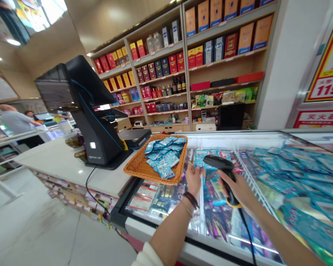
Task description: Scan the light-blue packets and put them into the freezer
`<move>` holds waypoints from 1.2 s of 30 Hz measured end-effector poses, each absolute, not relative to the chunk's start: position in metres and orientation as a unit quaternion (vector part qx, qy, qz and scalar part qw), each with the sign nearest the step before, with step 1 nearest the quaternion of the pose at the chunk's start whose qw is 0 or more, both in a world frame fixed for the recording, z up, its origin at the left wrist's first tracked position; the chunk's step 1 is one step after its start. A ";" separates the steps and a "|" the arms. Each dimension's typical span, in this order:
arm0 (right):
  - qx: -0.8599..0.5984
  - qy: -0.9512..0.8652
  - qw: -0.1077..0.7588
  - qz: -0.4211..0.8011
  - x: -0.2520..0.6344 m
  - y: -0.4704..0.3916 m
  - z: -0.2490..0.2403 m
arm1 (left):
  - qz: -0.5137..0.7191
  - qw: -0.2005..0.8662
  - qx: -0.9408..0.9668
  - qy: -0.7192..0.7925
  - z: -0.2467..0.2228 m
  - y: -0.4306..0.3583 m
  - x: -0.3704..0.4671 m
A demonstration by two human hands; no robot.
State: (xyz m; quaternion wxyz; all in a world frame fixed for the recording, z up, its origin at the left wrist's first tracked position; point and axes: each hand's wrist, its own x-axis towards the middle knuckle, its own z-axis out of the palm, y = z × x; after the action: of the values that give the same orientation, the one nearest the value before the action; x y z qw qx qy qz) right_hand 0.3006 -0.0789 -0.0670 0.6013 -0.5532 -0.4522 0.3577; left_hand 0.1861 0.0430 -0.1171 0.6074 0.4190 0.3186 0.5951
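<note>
My right hand (234, 186) is wrapped around the handle of a black barcode scanner (219, 161), its cable running down toward the freezer's front edge. The scanner head points left, over a small blue packet (200, 156). Pinching the lower edge of that packet is my left hand (193, 178), with a dark beaded bracelet on the wrist. Just left of this hand, an orange-brown woven basket (135, 162) holds a pile of similar blue packets (165, 155). Both hands are above the glass-topped freezer (155, 225).
On the white counter (55, 160) at left stands a black point-of-sale terminal (91, 122), with a cable hanging down. Many blue bags (299, 173) lie in the freezer at right. Shelves of boxes (161, 68) line the back wall. People (16, 120) are at far left.
</note>
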 end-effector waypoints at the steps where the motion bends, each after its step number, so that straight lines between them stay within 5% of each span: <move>1: -0.551 -0.450 0.602 0.362 0.301 -0.079 -0.068 | 0.595 0.608 0.418 0.318 -0.118 0.043 0.187; 17: -0.536 -0.397 0.668 0.331 0.347 -0.097 -0.061 | 0.541 0.624 0.460 0.327 -0.112 0.042 0.209; 28: -0.697 -0.256 0.660 0.118 0.514 -0.234 -0.052 | 0.422 0.678 0.547 0.251 -0.085 0.001 0.360; 36: -0.719 -0.216 0.655 0.078 0.533 -0.272 -0.046 | 0.329 0.639 0.664 0.204 -0.052 -0.023 0.434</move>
State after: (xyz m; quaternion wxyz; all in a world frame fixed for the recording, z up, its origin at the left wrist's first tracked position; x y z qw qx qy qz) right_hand 0.5325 -0.2723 -0.0462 0.6554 -0.7194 -0.2165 0.0782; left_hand 0.4335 -0.0229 -0.0515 0.6395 0.6644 0.2037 0.3289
